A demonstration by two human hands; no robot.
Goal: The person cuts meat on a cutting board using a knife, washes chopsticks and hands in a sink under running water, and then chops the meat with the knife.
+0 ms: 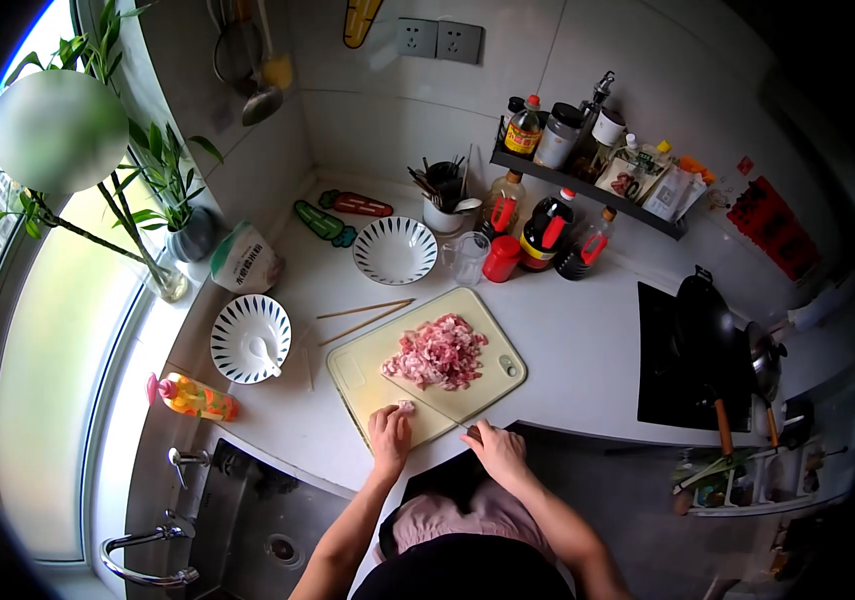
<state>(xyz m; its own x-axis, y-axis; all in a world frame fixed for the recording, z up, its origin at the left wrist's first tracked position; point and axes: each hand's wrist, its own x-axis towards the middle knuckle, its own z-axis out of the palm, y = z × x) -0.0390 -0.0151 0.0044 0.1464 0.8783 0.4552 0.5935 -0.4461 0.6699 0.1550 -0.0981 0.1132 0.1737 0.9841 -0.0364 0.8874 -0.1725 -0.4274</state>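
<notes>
On a pale cutting board (352, 372) lies a pile of chopped raw meat (437, 352), pink with whitish fat. My right hand (499, 452) is closed round the dark handle of a knife (434, 406); its blade points up and left across the board, just below the pile. At the board's near edge, the bent fingers of my left hand (388, 440) press on a small piece of meat (406, 407), left of the blade. Part of that piece is hidden by the fingertips.
Two chopsticks (367, 322) lie left of the board, near a patterned bowl (394, 251) and another bowl (237, 345) with a white spoon. Sauce bottles (547, 232) stand behind. A sink (267, 535) is at the near left, a black stove (662, 360) at the right.
</notes>
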